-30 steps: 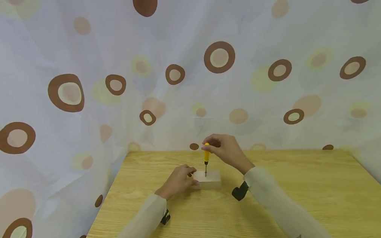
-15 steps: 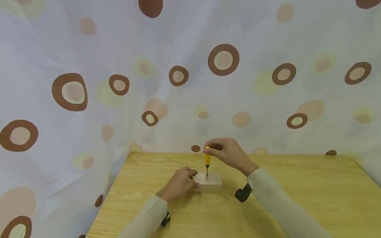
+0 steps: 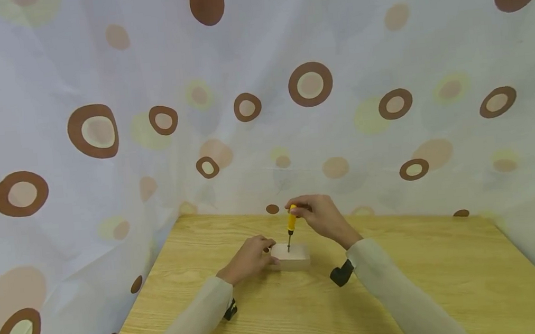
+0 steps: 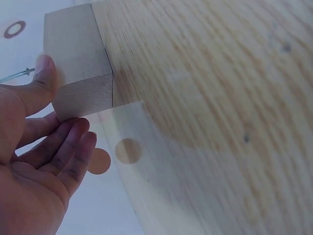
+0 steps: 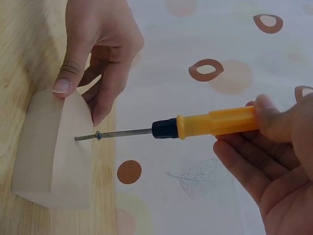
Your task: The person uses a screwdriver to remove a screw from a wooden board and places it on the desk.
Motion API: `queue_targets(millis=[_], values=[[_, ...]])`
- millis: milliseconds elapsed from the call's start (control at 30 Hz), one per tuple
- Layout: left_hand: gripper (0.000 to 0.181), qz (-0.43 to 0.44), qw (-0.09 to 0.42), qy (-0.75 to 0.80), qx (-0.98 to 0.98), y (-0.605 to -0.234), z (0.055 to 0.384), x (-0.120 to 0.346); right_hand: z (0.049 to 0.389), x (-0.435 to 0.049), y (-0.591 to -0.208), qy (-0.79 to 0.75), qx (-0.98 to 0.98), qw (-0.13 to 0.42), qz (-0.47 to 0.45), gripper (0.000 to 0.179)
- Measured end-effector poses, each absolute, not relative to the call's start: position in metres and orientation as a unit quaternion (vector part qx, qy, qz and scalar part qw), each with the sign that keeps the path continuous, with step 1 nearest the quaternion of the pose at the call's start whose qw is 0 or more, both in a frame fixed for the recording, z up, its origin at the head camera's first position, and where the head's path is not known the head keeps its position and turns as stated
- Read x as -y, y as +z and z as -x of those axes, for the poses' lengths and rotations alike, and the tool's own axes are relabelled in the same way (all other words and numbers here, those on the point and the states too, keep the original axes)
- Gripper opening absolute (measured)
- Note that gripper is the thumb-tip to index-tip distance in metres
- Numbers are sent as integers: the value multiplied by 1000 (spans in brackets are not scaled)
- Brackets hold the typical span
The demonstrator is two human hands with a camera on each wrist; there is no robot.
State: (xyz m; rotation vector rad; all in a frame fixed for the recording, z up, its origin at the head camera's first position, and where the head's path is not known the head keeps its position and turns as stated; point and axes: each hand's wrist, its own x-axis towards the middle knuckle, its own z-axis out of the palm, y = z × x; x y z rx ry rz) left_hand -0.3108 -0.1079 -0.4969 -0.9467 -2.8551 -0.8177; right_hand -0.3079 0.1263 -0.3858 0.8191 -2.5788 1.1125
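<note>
A pale wooden block [image 3: 292,264] lies on the table. My left hand [image 3: 249,256] holds its left end, with the thumb [image 5: 66,81] on the near edge and the fingers round the far side. In the right wrist view, a screw [image 5: 85,137] stands in the block's top face, most of its threaded shank showing. The tip of a yellow-handled screwdriver [image 5: 215,122] meets the screw's head. My right hand [image 3: 322,218] pinches the rear of the handle between thumb and fingertips. From the left wrist, the block [image 4: 76,44] hides the screw's lower part.
The wooden table [image 3: 425,280] extends round the block on all sides. Behind and to the left hangs a white sheet [image 3: 247,41] with brown and beige spots. Dark wrist cameras stick out under both cuffs, the right camera [image 3: 341,273] being the larger in view.
The screwdriver leans slightly more to the right at its top, and my right fingers have shifted on the handle. The left hand and block keep their place; the head view has moved a little.
</note>
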Motion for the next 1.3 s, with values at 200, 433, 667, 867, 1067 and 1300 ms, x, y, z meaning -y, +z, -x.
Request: queue_targets(millis=[200, 433, 667, 867, 1067, 1300], values=[[48, 298, 5, -267, 917, -497, 310, 108, 309, -124, -392, 397, 869, 121, -269, 18], [48, 289, 0, -267, 919, -500, 311, 107, 312, -129, -392, 462, 840, 28, -282, 14], [47, 286, 2, -272, 919, -502, 311, 111, 308, -114, -400, 442, 863, 91, -227, 25], [49, 293, -1, -279, 914, -502, 312, 108, 308, -110, -405, 456, 858, 158, -176, 29], [48, 295, 7, -267, 917, -497, 309, 107, 306, -114, -402, 473, 843, 105, -232, 18], [49, 286, 2, -271, 919, -497, 309, 108, 305, -113, -398, 432, 862, 102, -245, 21]])
